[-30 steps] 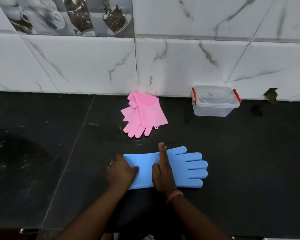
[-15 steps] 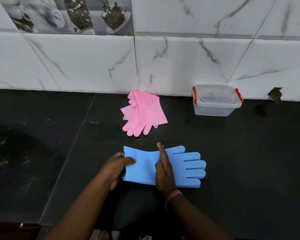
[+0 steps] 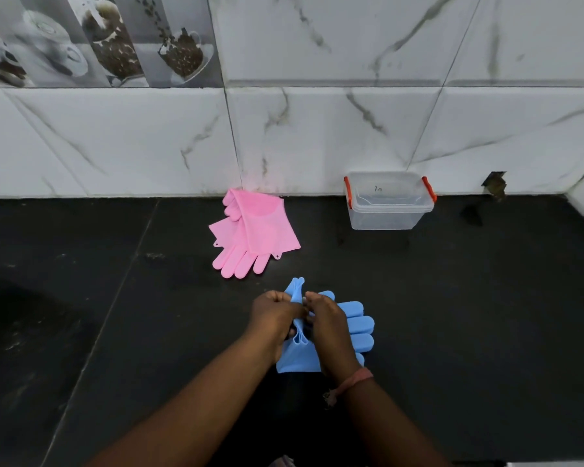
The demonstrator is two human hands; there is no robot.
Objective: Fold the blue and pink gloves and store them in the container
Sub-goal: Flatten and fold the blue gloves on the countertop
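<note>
The blue gloves (image 3: 358, 326) lie on the black counter in front of me, fingers pointing right. Their cuff end stands bunched upright between my two hands. My left hand (image 3: 274, 315) pinches the raised cuff from the left. From the right, my right hand (image 3: 327, 323) grips the same fold and covers the palm part. The pink gloves (image 3: 255, 227) lie flat and overlapped farther back, near the wall, fingers toward me. The clear plastic container (image 3: 388, 215) with orange clips stands at the back right against the wall, with its lid on.
A white marble-tiled wall (image 3: 351, 129) runs along the back of the black counter (image 3: 469, 332). A small dark hole (image 3: 494, 185) is in the wall right of the container. A seam in the counter (image 3: 115, 298) runs diagonally at the left.
The blue gloves lay flat under both hands. My left hand has lifted the cuff end up and toward the right, and both hands now pinch the raised fold together.
</note>
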